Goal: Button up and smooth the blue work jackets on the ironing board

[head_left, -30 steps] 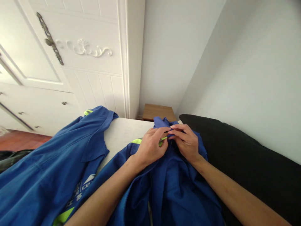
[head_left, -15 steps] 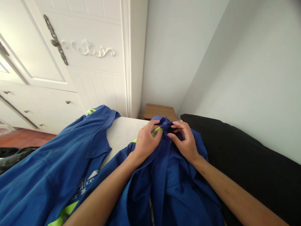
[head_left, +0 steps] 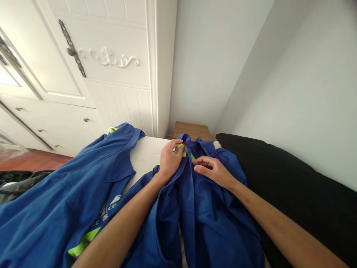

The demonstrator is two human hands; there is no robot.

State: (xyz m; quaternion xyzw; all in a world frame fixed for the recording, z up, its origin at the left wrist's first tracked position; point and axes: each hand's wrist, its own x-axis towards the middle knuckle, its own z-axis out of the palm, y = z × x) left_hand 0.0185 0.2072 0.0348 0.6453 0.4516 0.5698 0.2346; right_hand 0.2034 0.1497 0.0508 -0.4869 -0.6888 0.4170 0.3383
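A blue work jacket (head_left: 214, 223) with a zipped front and yellow-green patches lies spread in front of me. My left hand (head_left: 172, 158) pinches the jacket near its collar, beside a yellow-green and grey strip. A narrow blue flap (head_left: 190, 201) runs down from the collar between my hands. My right hand (head_left: 213, 170) hovers at or just over the jacket's right front, its fingers curled and thumb slightly apart, with no cloth visible between them. Whether its fingertips touch the flap's edge I cannot tell.
A second blue garment (head_left: 69, 186) with white lettering lies to the left on a pale surface (head_left: 146, 152). Black cloth (head_left: 279, 178) covers the right side. Behind are a small wooden stand (head_left: 192, 129), a white cabinet (head_left: 117, 96) and a grey wall (head_left: 212, 48).
My right hand has left the collar and come down along the jacket's front. My left hand stays at the collar. The flap now hangs straighter, and the view has shifted slightly left.
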